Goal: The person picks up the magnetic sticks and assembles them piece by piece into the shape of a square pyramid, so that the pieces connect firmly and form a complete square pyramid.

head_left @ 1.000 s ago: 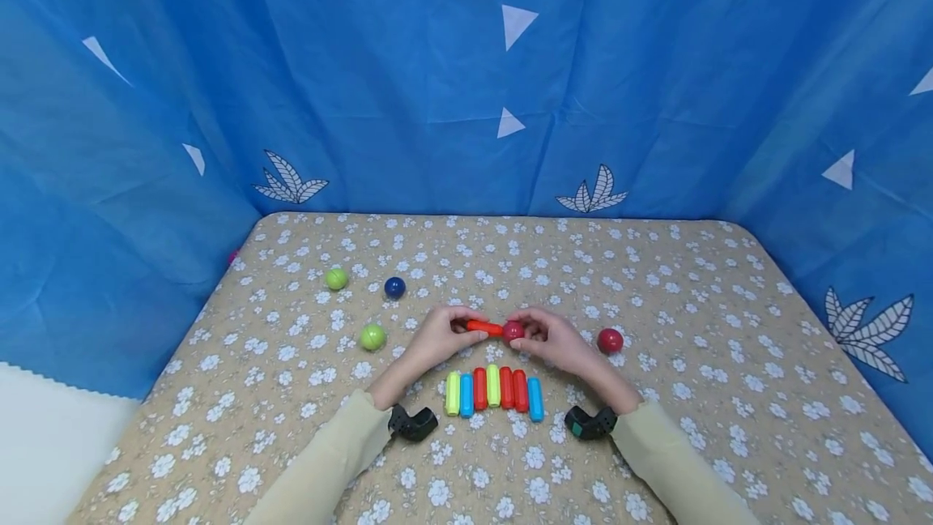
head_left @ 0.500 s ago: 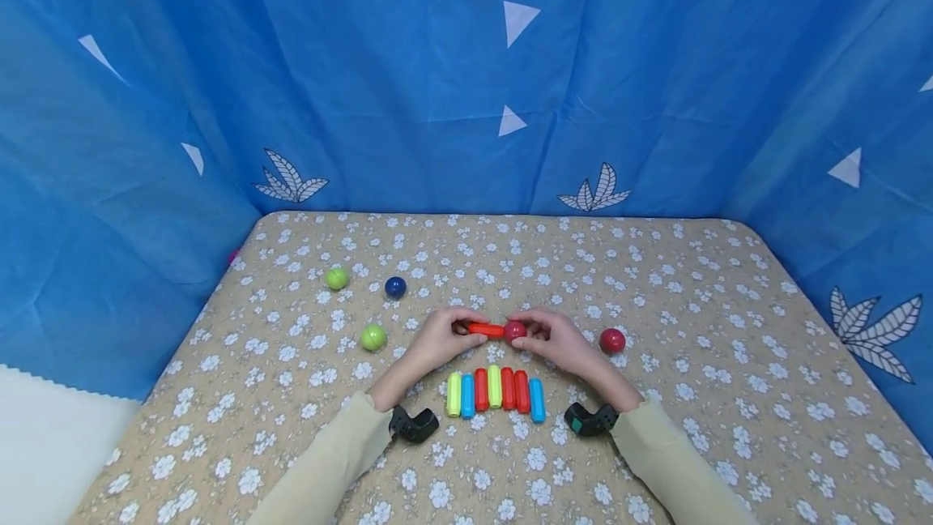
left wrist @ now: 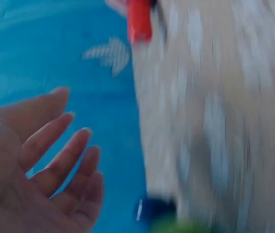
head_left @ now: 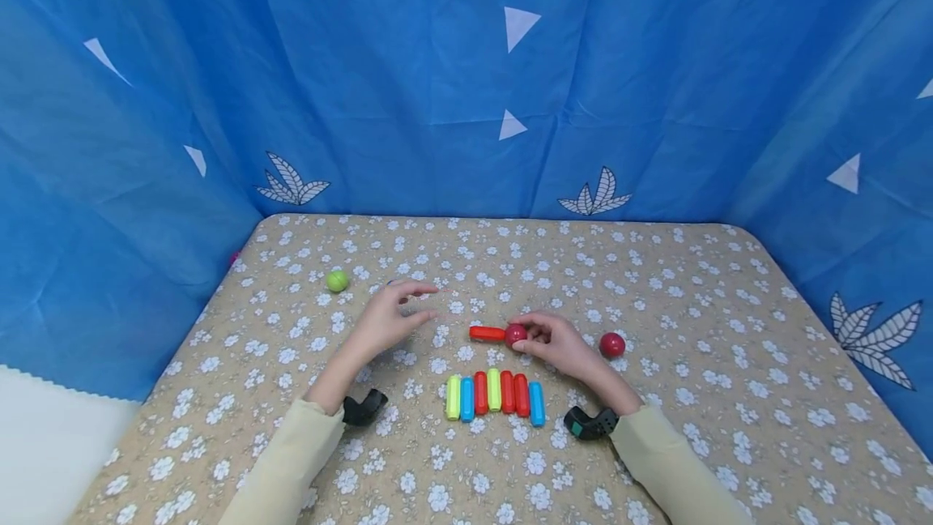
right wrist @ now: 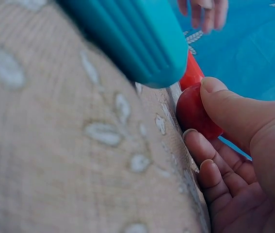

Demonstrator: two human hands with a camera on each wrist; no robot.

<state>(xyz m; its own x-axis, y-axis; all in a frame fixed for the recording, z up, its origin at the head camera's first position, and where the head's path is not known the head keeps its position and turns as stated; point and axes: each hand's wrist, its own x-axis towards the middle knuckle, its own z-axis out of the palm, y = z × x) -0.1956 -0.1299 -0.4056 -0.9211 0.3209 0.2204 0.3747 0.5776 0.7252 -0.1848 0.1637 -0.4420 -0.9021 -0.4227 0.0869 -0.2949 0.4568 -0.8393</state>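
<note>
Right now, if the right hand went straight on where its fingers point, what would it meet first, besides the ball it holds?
Most likely the red stick, whose end seems to touch the red ball in the right hand; whether they are joined is unclear.

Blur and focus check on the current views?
Head: mostly clear, slight smear at the left hand. Left wrist: tablecloth streaked vertically, blue ball smeared, that hand clearer. Right wrist: red ball and right hand fairly sharp, tablecloth soft at the left edge.
</note>
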